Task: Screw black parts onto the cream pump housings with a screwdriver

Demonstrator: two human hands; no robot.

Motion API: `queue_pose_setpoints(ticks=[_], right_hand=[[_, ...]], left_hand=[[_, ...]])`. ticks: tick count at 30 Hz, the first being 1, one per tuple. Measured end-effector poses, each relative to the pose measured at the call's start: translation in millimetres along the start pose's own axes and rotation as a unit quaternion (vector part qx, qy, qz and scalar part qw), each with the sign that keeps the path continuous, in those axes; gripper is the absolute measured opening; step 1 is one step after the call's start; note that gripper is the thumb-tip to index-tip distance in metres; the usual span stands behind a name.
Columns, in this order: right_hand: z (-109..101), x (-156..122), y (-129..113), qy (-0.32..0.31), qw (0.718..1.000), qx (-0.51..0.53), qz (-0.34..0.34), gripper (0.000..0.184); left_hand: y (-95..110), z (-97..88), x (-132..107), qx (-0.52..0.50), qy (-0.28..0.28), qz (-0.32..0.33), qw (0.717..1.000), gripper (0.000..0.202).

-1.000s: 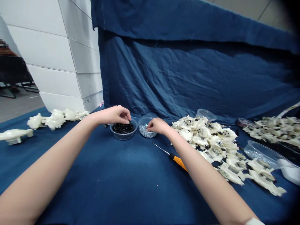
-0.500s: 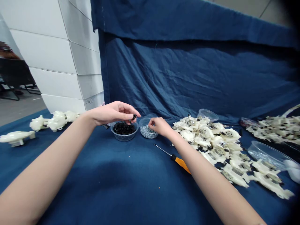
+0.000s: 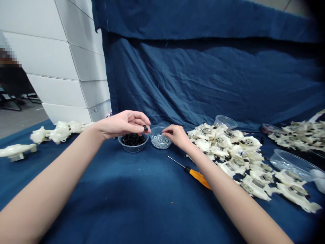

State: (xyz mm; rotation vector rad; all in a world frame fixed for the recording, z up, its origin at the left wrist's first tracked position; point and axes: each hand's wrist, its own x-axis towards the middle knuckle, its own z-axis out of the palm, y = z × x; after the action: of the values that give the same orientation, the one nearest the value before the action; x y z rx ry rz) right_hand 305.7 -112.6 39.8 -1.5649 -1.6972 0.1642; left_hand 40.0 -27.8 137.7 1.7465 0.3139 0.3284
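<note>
My left hand (image 3: 124,123) hovers above a clear bowl of small black parts (image 3: 132,140) and pinches one small black part (image 3: 145,128) between thumb and fingers. My right hand (image 3: 176,134) rests at the right rim of a clear bowl of small silver screws (image 3: 159,139), fingers curled together in a pinch; what they hold is too small to make out. An orange-handled screwdriver (image 3: 191,170) lies on the blue cloth just beside my right forearm.
A heap of cream plastic housings (image 3: 236,152) spreads right of the bowls, with more at the far right (image 3: 299,135). Assembled cream pieces (image 3: 57,131) lie at the left. Empty clear tubs (image 3: 225,120) (image 3: 289,163) stand among the parts. White boxes (image 3: 58,61) and a blue curtain rise behind.
My left hand lifted out of the black-parts bowl with one black part pinched. My right hand shifted slightly from over the screw bowl to its right rim.
</note>
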Motion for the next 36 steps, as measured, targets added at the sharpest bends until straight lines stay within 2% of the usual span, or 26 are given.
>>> queue_pose_setpoints(ticks=[3, 7, 9, 12, 13, 15, 20, 24, 28, 31, 34, 36], right_hand=[[-7.9, -18.7, -13.3, 0.016, 0.996, 0.083, 0.015, 0.012], [-6.9, -54.4, -32.5, 0.014, 0.977, 0.205, 0.054, 0.028], [-2.0, -71.6, -38.7, -0.004, 0.957, 0.274, 0.089, 0.031], [3.6, -89.0, -40.9, -0.041, 0.906, 0.390, 0.162, 0.031], [3.8, -92.0, -39.7, -0.045, 0.894, 0.409, 0.178, 0.032], [0.6, -93.9, -35.1, -0.040, 0.889, 0.415, 0.192, 0.037], [-15.4, -88.2, -20.4, 0.035, 0.896, 0.384, 0.218, 0.025], [-15.3, -88.7, -17.0, 0.057, 0.897, 0.372, 0.233, 0.024], [-3.6, -95.3, -24.7, -0.023, 0.914, 0.345, 0.213, 0.026], [9.9, -102.1, -32.6, -0.076, 0.925, 0.319, 0.194, 0.025], [27.5, -109.6, -38.2, -0.106, 0.910, 0.350, 0.197, 0.025], [38.6, -114.2, -40.5, -0.132, 0.894, 0.374, 0.207, 0.025]], left_hand=[[-13.2, 15.4, -2.7, -0.011, 0.042, -0.010, 0.999, 0.025], [-52.4, 50.4, -12.6, -0.078, 0.114, -0.019, 0.990, 0.024], [-73.5, 66.6, -17.6, -0.103, 0.132, -0.032, 0.985, 0.026], [-95.5, 81.1, -21.0, -0.098, 0.164, -0.062, 0.980, 0.029], [-99.7, 83.3, -20.9, -0.088, 0.168, -0.069, 0.979, 0.030], [-105.0, 85.0, -19.5, -0.071, 0.163, -0.079, 0.981, 0.028], [-112.5, 83.4, -16.4, -0.072, 0.156, -0.108, 0.979, 0.027], [-121.3, 83.3, -17.8, 0.006, 0.139, -0.119, 0.983, 0.034], [-126.1, 85.5, -20.5, 0.035, 0.141, -0.103, 0.984, 0.036], [-124.7, 86.6, -24.4, 0.114, 0.149, -0.063, 0.980, 0.037], [-122.4, 88.3, -29.9, 0.222, 0.134, -0.013, 0.966, 0.038], [-121.4, 90.8, -33.6, 0.275, 0.101, -0.009, 0.956, 0.033]])
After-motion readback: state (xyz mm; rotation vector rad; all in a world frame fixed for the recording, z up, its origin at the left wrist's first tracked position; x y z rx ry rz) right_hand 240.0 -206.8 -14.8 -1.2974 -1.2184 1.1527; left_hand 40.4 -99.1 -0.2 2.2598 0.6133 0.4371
